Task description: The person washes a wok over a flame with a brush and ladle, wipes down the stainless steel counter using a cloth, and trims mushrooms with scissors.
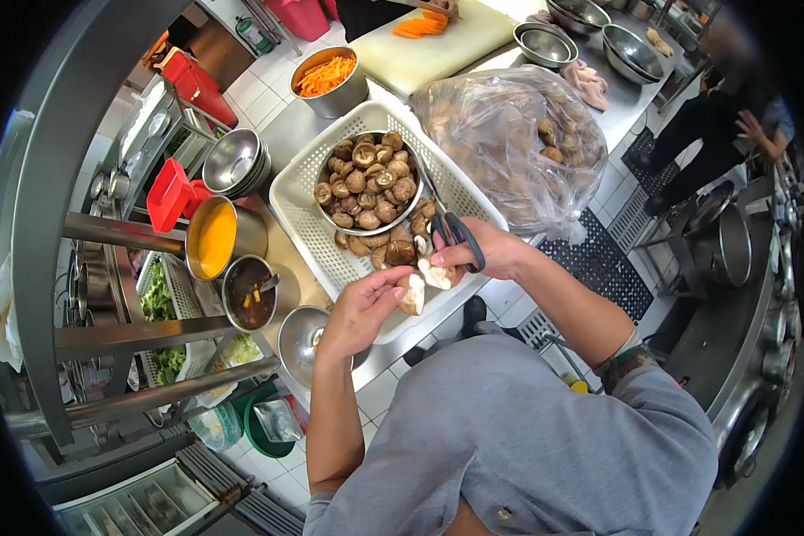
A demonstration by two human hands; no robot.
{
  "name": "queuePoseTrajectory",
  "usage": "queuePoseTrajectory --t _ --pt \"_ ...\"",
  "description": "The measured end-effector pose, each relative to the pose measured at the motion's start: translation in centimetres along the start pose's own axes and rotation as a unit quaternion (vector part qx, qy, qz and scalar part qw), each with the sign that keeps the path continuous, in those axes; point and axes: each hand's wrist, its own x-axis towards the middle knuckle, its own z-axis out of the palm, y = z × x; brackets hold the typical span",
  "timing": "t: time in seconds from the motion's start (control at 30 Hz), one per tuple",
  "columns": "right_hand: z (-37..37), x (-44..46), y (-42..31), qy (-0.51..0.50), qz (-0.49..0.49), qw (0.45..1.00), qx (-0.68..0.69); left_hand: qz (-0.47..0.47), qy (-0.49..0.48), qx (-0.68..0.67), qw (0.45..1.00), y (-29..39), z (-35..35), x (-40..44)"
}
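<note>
Two mushroom pieces (412,297), inside grips (359,311) (498,253), (scissors (456,234) right)

The basket (299,204) looks like matt white plastic, pierced with small holes, and the bowl (316,189) inside it is smooth metal. The mushrooms (366,183) have dull, wrinkled brown caps. The scissors (451,234) combine smooth black plastic-looking handles with metal blades. A clear plastic bag (509,134) is glossy and crinkled; the cutting board (460,45) appears matt and smooth, probably plastic. The stacked bowls (232,159) are shiny metal, the red container (167,198) smooth plastic. The grey shirt (545,429) is matt cloth.
</note>
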Motion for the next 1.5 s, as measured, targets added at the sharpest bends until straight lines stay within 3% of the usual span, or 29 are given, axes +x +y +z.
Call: queuePoseTrajectory --t 0.07,0.13,0.23,0.3,0.37,0.47,0.57,0.7,0.9,0.97,1.03,1.1,1.2,1.23,1.3,1.4,1.47,1.5 --pt "-0.2 0.0 -0.2 0.048 -0.034 0.997 -0.042 -0.006 0.053 0.046 0.998 -0.5 -0.4 0.0" --pt "-0.7 0.8 0.4 0.098 -0.104 0.969 -0.201 -0.008 0.143 0.143 0.979 -1.6 -1.4 -0.8" --pt "-4.7 -2.0 -2.7 0.271 -0.199 0.878 -0.341 0.014 0.227 0.236 0.945 -1.8 -1.7 -1.4" --pt "-7.5 -4.7 -5.4 0.386 -0.253 0.798 -0.386 0.018 0.276 0.198 0.94 -2.8 -2.0 -2.7" --pt "-12.4 -6.8 -7.8 0.461 -0.156 0.765 -0.422 0.031 0.307 0.191 0.932 -2.8 -2.0 -3.7" --pt "-20.4 -5.8 -6.7 0.44 -0.061 0.729 -0.521 0.033 0.328 0.15 0.932 -3.1 -1.6 -3.8" --pt "-22.8 -4.2 -5.3 0.351 -0.014 0.723 -0.595 0.021 0.327 0.152 0.932 -1.4 -0.2 -3.2" --pt "-23.1 -3.5 -4.4 0.288 -0.021 0.705 -0.648 0.028 0.308 0.182 0.934 -0.4 0.8 -2.7" --pt "-23.4 -5.8 -7.1 0.436 -0.054 0.698 -0.566 0.038 0.31 0.143 0.939 -1.1 1.3 -4.3" --pt "-21.0 -7.1 -8.6 0.423 -0.096 0.83 -0.35 0.047 0.306 0.092 0.946 -1.8 1.5 -4.5" --pt "-17.6 -8.1 -9.0 0.342 -0.137 0.919 -0.142 0.068 0.281 0.034 0.957 -1.7 2.1 -4.5" --pt "-12.1 -7.3 -7.9 0.203 -0.165 0.965 -0.017 0.093 0.238 -0.028 0.966 0.1 3.3 -3.6" --pt "-2.1 -4.6 -5.6 0.073 -0.075 0.993 0.048 0.137 0.192 -0.099 0.967 2.5 4.8 -2.5" --pt "0.5 -3.7 -4.7 0.011 -0.034 0.998 0.045 0.145 0.184 -0.125 0.964 2.9 4.9 -2.8" --pt "6.4 -2.3 -3.9 -0.019 0.027 0.999 0.024 0.096 0.169 -0.161 0.968 1.2 3.4 -4.1" --pt "11.4 -0.7 -1.6 -0.009 0.003 0.99 -0.142 0.041 0.22 -0.24 0.945 -1.6 0.7 -7.4" --pt "13.0 -0.9 0.0 0.055 -0.071 0.909 -0.406 0.023 0.291 -0.277 0.916 -3.5 -1.0 -9.7" --pt "14.7 -2.1 -0.3 0.079 -0.106 0.842 -0.523 0.018 0.316 -0.279 0.907 -4.6 -2.0 -10.7"
